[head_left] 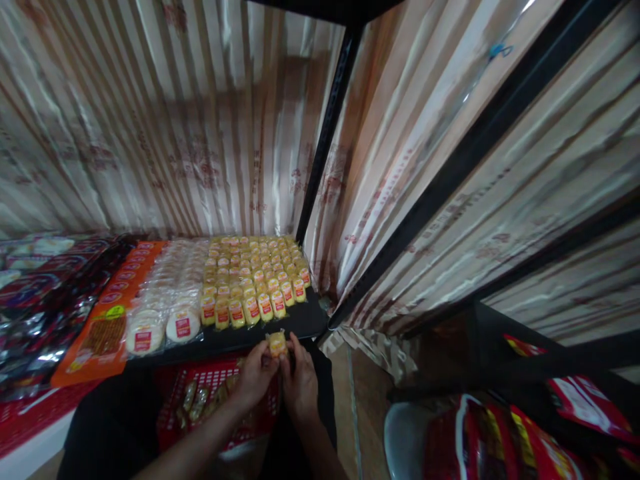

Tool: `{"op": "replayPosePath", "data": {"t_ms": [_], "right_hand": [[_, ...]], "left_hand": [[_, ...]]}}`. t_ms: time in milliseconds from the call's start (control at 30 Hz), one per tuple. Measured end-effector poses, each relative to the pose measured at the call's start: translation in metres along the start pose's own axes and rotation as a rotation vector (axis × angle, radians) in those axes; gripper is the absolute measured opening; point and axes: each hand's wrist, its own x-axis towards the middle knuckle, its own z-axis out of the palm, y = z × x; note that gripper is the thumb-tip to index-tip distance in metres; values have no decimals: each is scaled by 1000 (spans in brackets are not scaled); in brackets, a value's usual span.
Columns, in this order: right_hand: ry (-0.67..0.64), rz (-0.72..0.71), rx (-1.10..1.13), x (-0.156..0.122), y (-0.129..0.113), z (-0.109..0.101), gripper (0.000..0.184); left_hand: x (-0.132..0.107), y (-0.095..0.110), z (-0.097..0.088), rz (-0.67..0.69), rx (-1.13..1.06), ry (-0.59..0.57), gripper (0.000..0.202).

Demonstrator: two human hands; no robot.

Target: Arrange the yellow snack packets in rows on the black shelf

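Note:
A small yellow wrapped snack cake point(277, 344) is pinched between my left hand point(257, 373) and my right hand point(299, 381), just in front of the shelf edge. Both hands have their fingers closed about its sides. Behind it, rows of matching yellow wrapped cakes point(250, 308) with red labels stand on the black shelf point(311, 320). Below my left forearm sits a red plastic basket point(173, 393) with several more wrapped cakes point(199, 404) inside; my arms hide part of it.
Round white wrapped pastries point(183, 324), an orange snack packet point(95, 340) and dark shiny packets point(45, 327) line the shelf leftward. A black upright post point(327, 137) stands at the corner before plastic sheeting point(200, 120). Red packets point(540, 440) and a grey-white stool point(407, 433) are at lower right.

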Motion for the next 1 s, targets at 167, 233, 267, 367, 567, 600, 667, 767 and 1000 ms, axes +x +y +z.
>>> {"op": "replayPosePath", "data": {"t_ms": [167, 233, 267, 367, 567, 600, 667, 767, 1000], "right_hand": [[36, -52, -118, 16, 11, -6, 40], [61, -86, -145, 20, 17, -4, 41], [77, -99, -157, 22, 20, -2, 43], [118, -109, -186, 30, 28, 0, 47], [201, -86, -181, 54, 42, 2, 46], [215, -89, -181, 58, 44, 2, 46], [247, -90, -183, 66, 46, 4, 47], [280, -75, -162, 79, 49, 6, 48], [313, 0, -75, 107, 50, 6, 48]], "left_hand": [[26, 15, 18, 63, 150, -14, 6], [37, 20, 25, 68, 218, -4, 12], [42, 23, 28, 70, 249, 0, 13], [54, 32, 37, 64, 331, -7, 14], [71, 51, 48, 76, 449, -67, 8], [74, 54, 49, 81, 450, -74, 12], [81, 60, 52, 99, 472, -85, 20], [90, 68, 55, 138, 543, -104, 26], [111, 89, 61, 237, 584, -110, 23]]}}
